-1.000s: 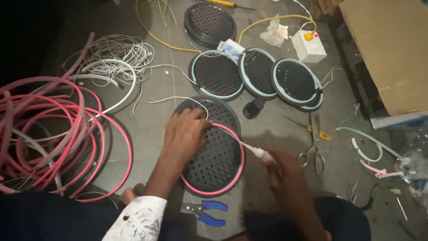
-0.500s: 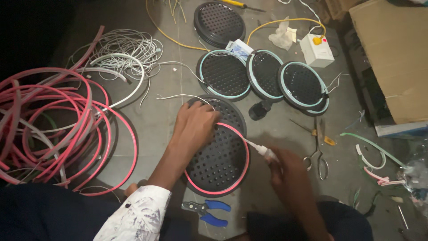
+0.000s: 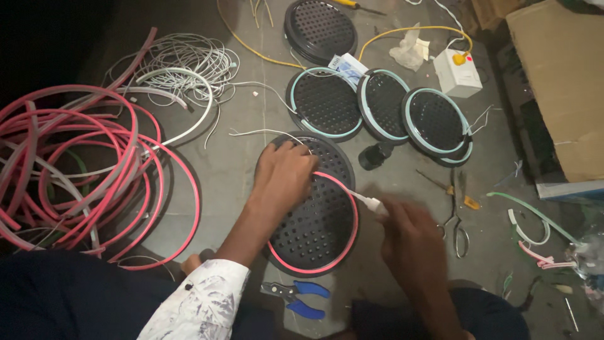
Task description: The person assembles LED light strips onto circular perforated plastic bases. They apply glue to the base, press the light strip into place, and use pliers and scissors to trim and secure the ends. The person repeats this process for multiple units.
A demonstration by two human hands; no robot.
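Left hand (image 3: 283,176) unmoved on perforated disc (image 3: 314,220), pink strip (image 3: 343,189) likewise

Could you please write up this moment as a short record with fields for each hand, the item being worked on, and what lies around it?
left hand: pressed flat on the top of the black round grille
right hand: pinching the white end piece of the pink strip
pink strip: seated round the grille's rim
near the knees: blue pliers
right of grille: scissors
above: three grilles with pale green rims
far left: coil of pink strip
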